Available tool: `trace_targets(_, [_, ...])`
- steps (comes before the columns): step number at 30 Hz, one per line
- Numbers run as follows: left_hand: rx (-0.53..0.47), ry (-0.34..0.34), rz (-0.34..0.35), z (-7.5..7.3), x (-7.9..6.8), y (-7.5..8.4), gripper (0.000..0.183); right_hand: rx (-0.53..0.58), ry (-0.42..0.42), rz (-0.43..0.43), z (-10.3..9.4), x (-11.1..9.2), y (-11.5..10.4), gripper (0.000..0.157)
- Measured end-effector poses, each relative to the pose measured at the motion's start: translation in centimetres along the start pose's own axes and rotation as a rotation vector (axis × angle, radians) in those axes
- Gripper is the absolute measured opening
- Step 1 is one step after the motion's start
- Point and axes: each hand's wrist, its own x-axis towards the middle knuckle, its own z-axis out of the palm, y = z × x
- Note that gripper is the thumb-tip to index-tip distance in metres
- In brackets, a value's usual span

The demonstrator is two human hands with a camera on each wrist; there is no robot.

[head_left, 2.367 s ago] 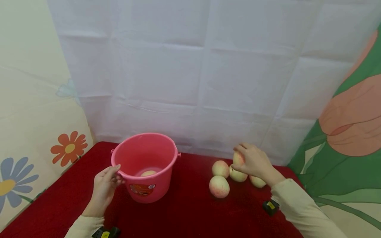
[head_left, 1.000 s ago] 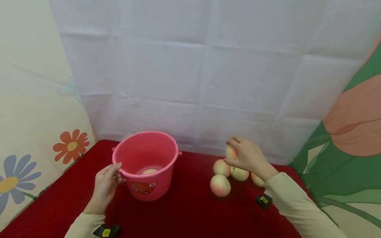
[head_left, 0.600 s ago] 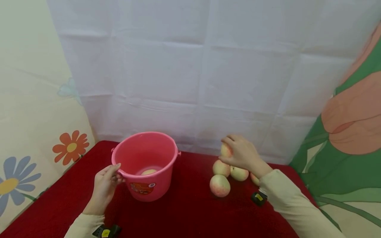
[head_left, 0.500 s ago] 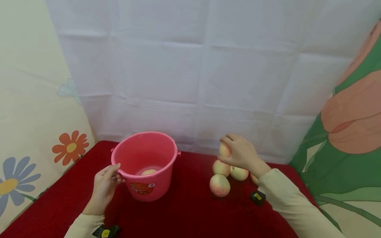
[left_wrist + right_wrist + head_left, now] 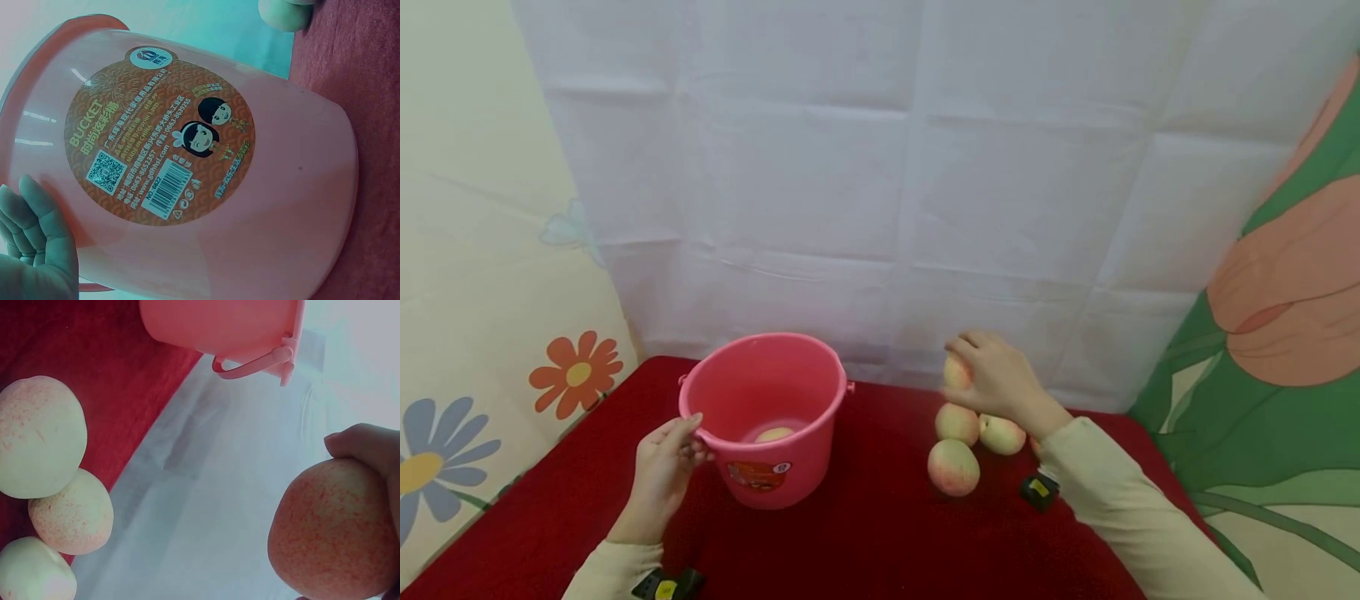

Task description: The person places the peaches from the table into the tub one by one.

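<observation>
A pink plastic bucket [image 5: 790, 467] stands upright at the left of the red-covered table, a round label on its side. My left hand [image 5: 662, 467] pinches its near left rim, thumb over the edge. One pale peach [image 5: 773, 434] lies on the bucket's floor. My right hand [image 5: 1000, 375] holds a yellow-pink peach [image 5: 334, 531] in the air, above and behind the peaches on the table. Below it are a front peach [image 5: 953, 467], a peach [image 5: 957, 424] behind that, and another peach [image 5: 1002, 435] to the right. A further peach is mostly hidden by my right wrist.
Red cloth [image 5: 880, 533] covers the table. A creased white sheet [image 5: 790, 192] hangs right behind it, with flower-printed cloth [image 5: 460, 208] at the left and a similar print [image 5: 1285, 317] at the right. The bucket's handle [image 5: 250, 365] hangs on its far side.
My right hand has raised the peach off the group and carried it left and slightly up. The left hand stays on the bucket rim, and the bucket stands where it was.
</observation>
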Motion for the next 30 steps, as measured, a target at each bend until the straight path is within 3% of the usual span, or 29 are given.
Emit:
trace_targets(14, [-0.005,-0.013,0.015,0.0,-0.1,0.0,0.035,-0.003,0.001,-0.001,0.0,1.2,-1.2,0.054])
trace_targets(30, [0.025,0.006,-0.017,-0.2,0.0,0.0,0.034,0.034,-0.026,-0.012,0.5,2.6,-2.3,0.055])
